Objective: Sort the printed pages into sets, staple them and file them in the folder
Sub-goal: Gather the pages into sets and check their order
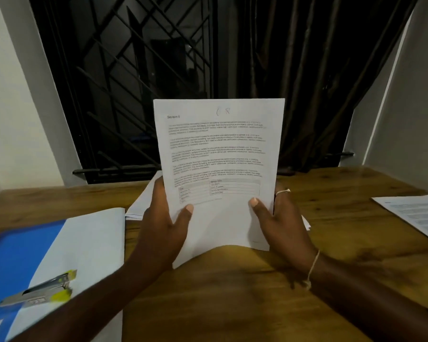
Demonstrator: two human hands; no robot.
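Table [232, 292]: brown wood, spreading under everything in front of me.
Window grille [134, 82]: dark metal bars beyond the table's far edge, with a dark curtain [319, 82] hanging to the right of them.
Blue folder [17, 255]: lies open on the table at my left, with white sheets [92, 243] resting on it; this side is blurred.
Printed pages [220, 149]: I hold them upright above the middle of the table, facing me. The front page is headed "Section", with paragraphs, a small grid of rows low down and a handwritten mark at the top. How many sheets there are I cannot tell.
Loose pile [143, 203]: more white paper lying flat on the table behind the held pages, showing past my left hand.
Printout [418, 215]: lies flat at the table's right edge, well apart from the rest.
Left hand [163, 230]: grips the pages' lower left edge, thumb on the front.
Right hand [282, 225]: grips the lower right edge the same way, so my hands are apart, one at each side.
Stapler [40, 292]: grey with yellow ends, lying on the folder's sheets, untouched.
Wrist thread [313, 267]: pale, around my right wrist.
Ring [283, 192]: on a finger of my right hand.
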